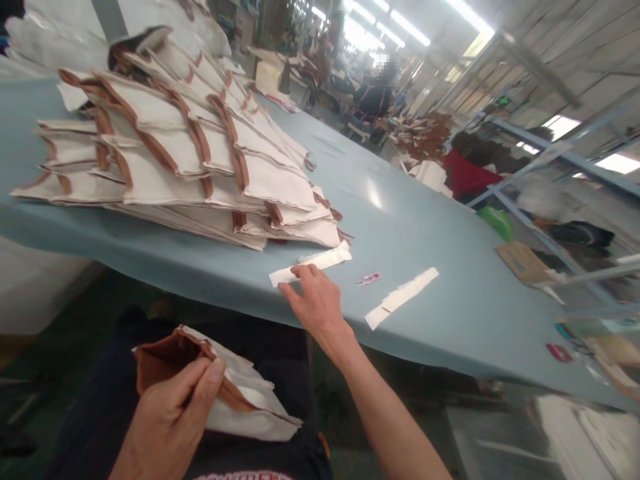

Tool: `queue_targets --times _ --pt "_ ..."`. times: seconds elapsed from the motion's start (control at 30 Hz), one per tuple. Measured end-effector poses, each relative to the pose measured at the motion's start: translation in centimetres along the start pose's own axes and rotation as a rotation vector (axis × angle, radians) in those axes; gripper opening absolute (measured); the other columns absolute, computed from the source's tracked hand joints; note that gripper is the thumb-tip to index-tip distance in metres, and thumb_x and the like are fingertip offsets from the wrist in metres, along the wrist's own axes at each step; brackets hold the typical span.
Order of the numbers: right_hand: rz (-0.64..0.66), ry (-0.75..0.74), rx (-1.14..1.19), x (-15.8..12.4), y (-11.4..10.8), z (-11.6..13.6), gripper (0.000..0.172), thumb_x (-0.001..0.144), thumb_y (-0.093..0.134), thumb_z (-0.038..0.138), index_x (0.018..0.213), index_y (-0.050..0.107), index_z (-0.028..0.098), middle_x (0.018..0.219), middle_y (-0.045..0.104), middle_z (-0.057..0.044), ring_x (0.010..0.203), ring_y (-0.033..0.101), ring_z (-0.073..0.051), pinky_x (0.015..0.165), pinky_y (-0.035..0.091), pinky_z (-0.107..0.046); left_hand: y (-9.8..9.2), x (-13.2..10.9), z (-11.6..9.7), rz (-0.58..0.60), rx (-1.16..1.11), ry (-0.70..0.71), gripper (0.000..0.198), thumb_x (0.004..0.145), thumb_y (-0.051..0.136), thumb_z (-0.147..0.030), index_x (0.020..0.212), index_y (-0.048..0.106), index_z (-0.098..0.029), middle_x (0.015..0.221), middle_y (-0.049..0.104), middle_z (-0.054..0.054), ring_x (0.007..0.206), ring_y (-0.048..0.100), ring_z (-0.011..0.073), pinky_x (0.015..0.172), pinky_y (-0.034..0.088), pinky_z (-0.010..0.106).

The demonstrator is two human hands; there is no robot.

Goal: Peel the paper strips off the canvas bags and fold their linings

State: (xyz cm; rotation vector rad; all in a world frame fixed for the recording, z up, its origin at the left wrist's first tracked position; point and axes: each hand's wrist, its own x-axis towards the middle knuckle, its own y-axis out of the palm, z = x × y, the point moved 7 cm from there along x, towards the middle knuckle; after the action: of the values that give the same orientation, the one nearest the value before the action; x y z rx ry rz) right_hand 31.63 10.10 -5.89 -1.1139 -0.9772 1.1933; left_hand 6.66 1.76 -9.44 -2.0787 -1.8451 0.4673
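your left hand [173, 407] pinches the brown-lined pale pouch [255, 420] by its edge over your lap, so a slackened thumb could let it slide off toward the floor. your right hand [319, 298] has thumb and fingertips narrowly spaced at the nearer white strips [327, 257] on the table [465, 267], though i can't tell whether they're gripping; if the strips lie layered, a careless pinch could drag several along or shove them against the stacked pouches [277, 183].

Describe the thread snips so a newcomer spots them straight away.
Find the blue-green table, then the right hand at its near edge. Just right of that hand, the thread snips lie between two pale strips, set apart by their pink handle.
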Motion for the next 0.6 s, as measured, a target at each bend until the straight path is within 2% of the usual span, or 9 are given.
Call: queue_targets --times 0.13,0.27,0.37,0.43,0.6 --pt "0.068 -0.052 -0.031 1.6 0.5 0.3 0.012 0.113 0.076 0.033 0.115 0.081 0.023 0.122 0.083 -0.01 0.107 0.08 -0.025 0.081 0.053 -0.031 0.5 0.6 0.7 0.033 -0.053 -0.039 0.049 0.107 0.06 -0.055 0.069 0.067 -0.024 0.065 0.068 -0.002 0.062 0.061 0.0193 0.059 0.05 0.025" --pt "0.096 -0.07 -0.056 1.6 0.8 0.5 0.019 0.119 0.065 0.029 0.113 0.082 0.023 0.121 0.082 -0.01 0.105 0.08 -0.024 0.078 0.051 -0.03 0.7 1.0 1.3 0.014 -0.077 -0.083 0.049 0.109 0.057 -0.053 0.07 0.066 -0.024 0.067 0.068 -0.003 0.061 0.059 0.0178 0.06 0.047 0.026" --pt "0.101 -0.071 -0.067 1.2 1.0 0.8 0.017 0.116 0.073 0.037 0.118 0.082 0.022 0.125 0.082 -0.012 0.112 0.08 -0.027 0.081 0.053 -0.032 0.8 1.6 1.3 0.022 -0.071 -0.097 0.05 0.109 0.057 -0.053 0.07 0.067 -0.024 0.065 0.065 -0.003 0.061 0.06 0.0179 0.06 0.048 0.025" --pt "0.102 -0.073 -0.072 0.8 1.2 0.9 0.023 0.111 0.081 0.042 0.119 0.082 0.021 0.127 0.082 -0.014 0.117 0.08 -0.03 0.083 0.055 -0.033 0.9 2.2 1.3 0.044 -0.065 -0.089 0.05 0.108 0.058 -0.052 0.069 0.066 -0.024 0.064 0.064 -0.003 0.06 0.06 0.0178 0.059 0.048 0.024" --pt "0.105 -0.081 -0.074 0.6 1.3 1.0 0.021 0.111 0.082 0.042 0.115 0.082 0.021 0.122 0.084 -0.013 0.116 0.08 -0.03 0.081 0.056 -0.033 1.6 3.0 1.0 0.093 -0.064 -0.073 0.049 0.107 0.06 -0.053 0.069 0.065 -0.024 0.063 0.064 -0.002 0.059 0.058 0.0177 0.055 0.048 0.022"
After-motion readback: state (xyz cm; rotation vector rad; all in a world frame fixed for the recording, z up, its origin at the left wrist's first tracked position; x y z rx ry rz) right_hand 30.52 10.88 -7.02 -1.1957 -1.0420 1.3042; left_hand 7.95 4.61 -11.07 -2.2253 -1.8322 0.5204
